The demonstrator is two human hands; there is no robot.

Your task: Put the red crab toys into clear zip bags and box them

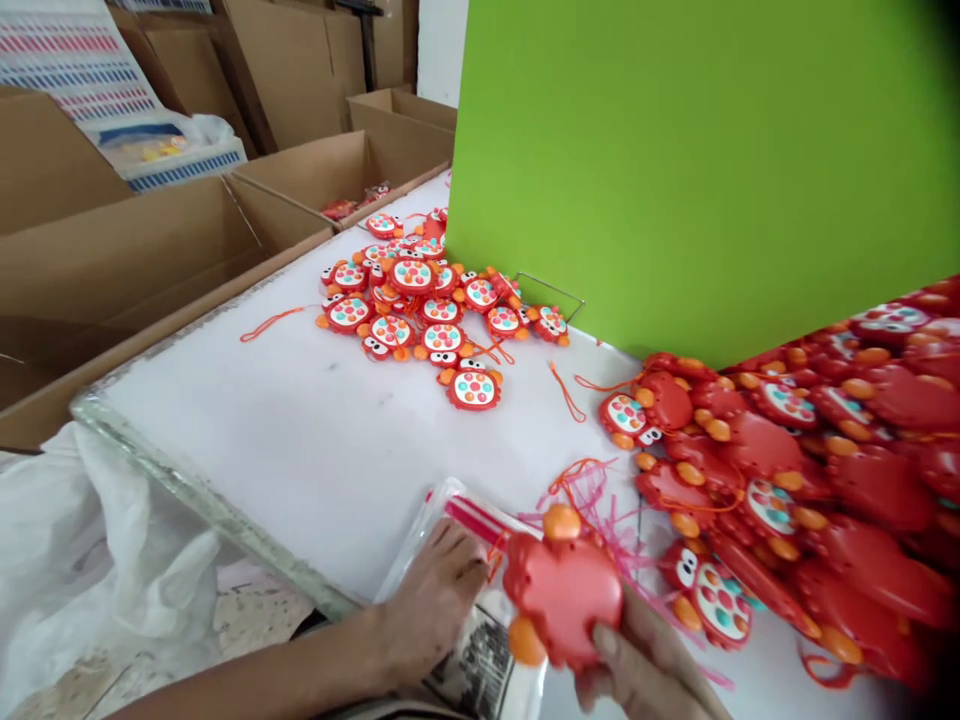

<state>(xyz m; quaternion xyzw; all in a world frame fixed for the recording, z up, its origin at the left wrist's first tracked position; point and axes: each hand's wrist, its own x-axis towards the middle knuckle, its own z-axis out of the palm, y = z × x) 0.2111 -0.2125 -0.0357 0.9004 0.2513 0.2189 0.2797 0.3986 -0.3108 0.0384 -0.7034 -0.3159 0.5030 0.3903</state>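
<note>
A red crab-shaped toy (566, 595) with orange claws, its plain back facing up, is held in my right hand (637, 660), thumb on its lower edge. Just left of it, my left hand (439, 590) has its fingers bent over a clear plastic packet (450, 500) with a red edge; an orange cord (495, 555) shows by the fingertips. What the left fingers grip is too small to make out. Pink strips (600, 510) and orange cords lie behind the held toy.
Similar toys form a group (439, 310) mid-table and a large pile (795, 460) at the right. A green panel (675, 170) stands behind them. Open cardboard boxes (165, 240) line the table's left edge. White plastic (97, 560) hangs at lower left.
</note>
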